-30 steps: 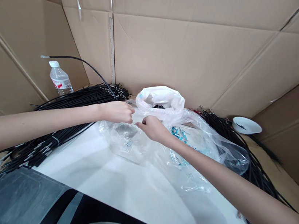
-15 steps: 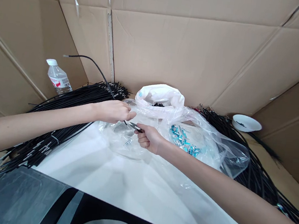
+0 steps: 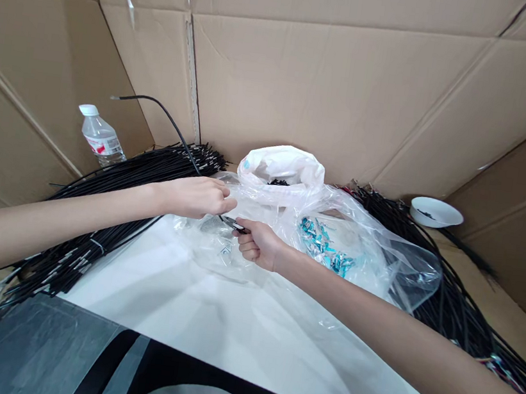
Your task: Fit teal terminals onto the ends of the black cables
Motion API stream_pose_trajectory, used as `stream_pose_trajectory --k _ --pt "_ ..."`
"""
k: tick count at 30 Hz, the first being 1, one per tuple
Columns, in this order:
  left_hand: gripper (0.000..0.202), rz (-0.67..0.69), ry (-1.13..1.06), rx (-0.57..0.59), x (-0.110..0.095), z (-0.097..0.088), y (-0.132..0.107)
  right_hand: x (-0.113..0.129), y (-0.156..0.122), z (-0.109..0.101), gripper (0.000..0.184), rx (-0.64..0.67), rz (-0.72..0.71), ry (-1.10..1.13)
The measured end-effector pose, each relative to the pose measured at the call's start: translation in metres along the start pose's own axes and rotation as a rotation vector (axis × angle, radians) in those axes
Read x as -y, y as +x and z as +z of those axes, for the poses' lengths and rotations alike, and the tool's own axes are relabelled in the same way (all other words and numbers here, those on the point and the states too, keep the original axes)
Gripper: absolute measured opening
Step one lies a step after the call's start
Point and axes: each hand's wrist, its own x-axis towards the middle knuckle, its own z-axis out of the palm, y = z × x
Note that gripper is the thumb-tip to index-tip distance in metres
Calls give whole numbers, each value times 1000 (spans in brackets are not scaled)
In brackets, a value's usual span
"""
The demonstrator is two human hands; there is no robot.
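The left hand [image 3: 209,199] has its fingers closed on a black cable [image 3: 162,108], its end at the snips [image 3: 236,224] in the right hand's [image 3: 260,244] curled fingers, above a clear bag [image 3: 204,252].

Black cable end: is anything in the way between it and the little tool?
Nothing visible: the little tool in the right hand has its tip right at the black cable end by the left hand.

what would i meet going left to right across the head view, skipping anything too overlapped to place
plastic bottle → left hand → small snips → right hand → blue bits → white bowl
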Motion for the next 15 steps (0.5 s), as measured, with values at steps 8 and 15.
stream_pose_trajectory --k 8,15 --pt "33 -2 -15 49 -3 -5 2 0 12 -2 32 13 -1 -17" --pt "35 -13 -37 103 -4 0 8 -5 23 3 30 -13 -34 -68"
